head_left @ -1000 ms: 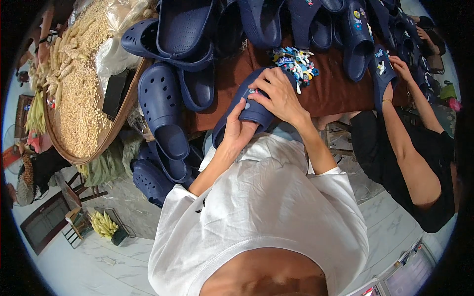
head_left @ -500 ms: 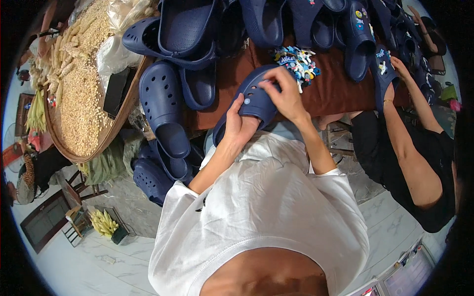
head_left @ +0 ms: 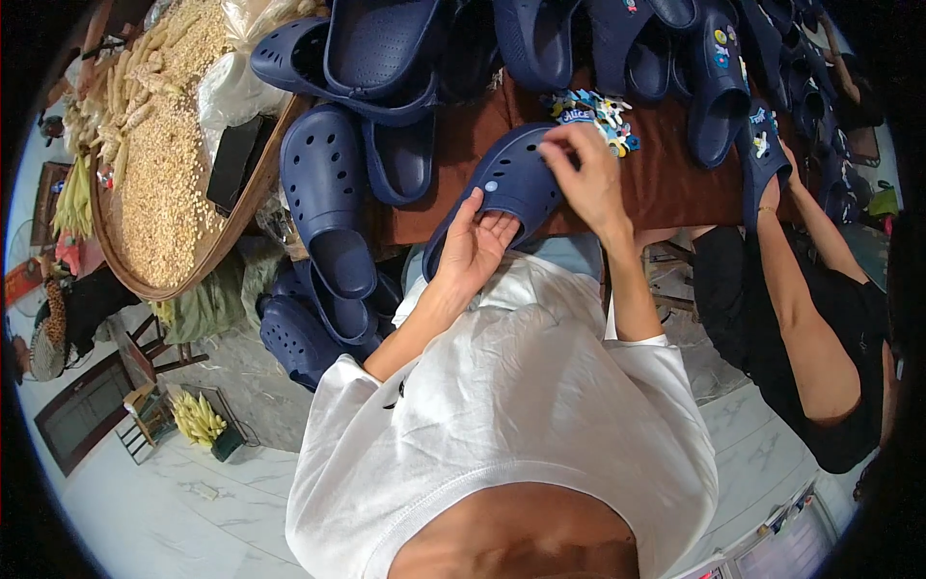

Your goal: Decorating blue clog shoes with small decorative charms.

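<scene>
A navy clog (head_left: 526,164) with holes in its upper lies tilted in front of me at the table edge. My left hand (head_left: 471,249) grips it, palm up, with fingers in the foot opening and the thumb against the side of the upper. In the upper sits a small pale-blue round charm (head_left: 491,186). My right hand (head_left: 590,183) is over the toe, its fingers bent and drawn together; whatever is between the fingertips, if anything, cannot be made out. Just beyond the toe lies a pile of colourful shoe charms (head_left: 603,114).
Several navy clogs, among them one at the left (head_left: 326,183), surround the brown-covered table (head_left: 453,183). A round basket (head_left: 183,292) of corn kernels stands at the left. To the right, a person in black (head_left: 810,328) holds a charm-decorated clog (head_left: 762,154).
My right hand has lifted slightly off the upper and moved right. My left fingers show more inside the opening. The view has shifted a little.
</scene>
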`<state>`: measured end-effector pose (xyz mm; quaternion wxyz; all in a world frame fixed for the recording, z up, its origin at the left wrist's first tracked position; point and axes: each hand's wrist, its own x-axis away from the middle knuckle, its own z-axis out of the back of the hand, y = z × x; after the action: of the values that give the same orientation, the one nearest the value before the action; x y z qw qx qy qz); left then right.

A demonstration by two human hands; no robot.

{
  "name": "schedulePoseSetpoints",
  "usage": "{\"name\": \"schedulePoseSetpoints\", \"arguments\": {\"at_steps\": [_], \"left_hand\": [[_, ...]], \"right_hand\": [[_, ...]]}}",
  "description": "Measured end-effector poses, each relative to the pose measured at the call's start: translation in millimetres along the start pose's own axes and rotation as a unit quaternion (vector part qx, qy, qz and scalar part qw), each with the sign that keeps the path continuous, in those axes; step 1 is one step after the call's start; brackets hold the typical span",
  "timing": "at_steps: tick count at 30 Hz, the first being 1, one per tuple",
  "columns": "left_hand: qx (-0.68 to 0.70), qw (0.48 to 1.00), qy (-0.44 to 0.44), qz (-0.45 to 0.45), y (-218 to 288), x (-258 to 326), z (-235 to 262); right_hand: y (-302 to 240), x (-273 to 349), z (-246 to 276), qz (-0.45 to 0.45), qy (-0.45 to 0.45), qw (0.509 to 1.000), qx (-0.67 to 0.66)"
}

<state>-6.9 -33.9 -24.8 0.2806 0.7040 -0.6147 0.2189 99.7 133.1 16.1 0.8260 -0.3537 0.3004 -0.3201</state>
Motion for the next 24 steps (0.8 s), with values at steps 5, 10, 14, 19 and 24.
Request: {"name": "schedulePoseSetpoints", "arguments": {"at_steps": [5, 10, 14, 19, 24], "left_hand": [[0.013, 0.999, -0.030, 0.038, 3, -1, 6], [0.025, 0.995, -0.071, 0.063, 0, 9, 0], [-0.024, 0.994, -0.107, 0.029, -1, 10, 1], [-0.050, 0.993, -0.104, -0.003, -9, 19, -10], [-0.102, 0.987, -0.115, -0.038, -16, 11, 3]], "right_hand": [[-25, 11, -15, 0.034, -0.115, 0.993, -0.008], [-30, 6, -11, 0.082, -0.112, 0.990, 0.026], [-37, 3, -4, 0.079, -0.110, 0.991, 0.020], [-42, 11, 2, 0.061, -0.101, 0.993, 0.017], [-43, 16, 1, 0.051, -0.106, 0.992, 0.040]]}}
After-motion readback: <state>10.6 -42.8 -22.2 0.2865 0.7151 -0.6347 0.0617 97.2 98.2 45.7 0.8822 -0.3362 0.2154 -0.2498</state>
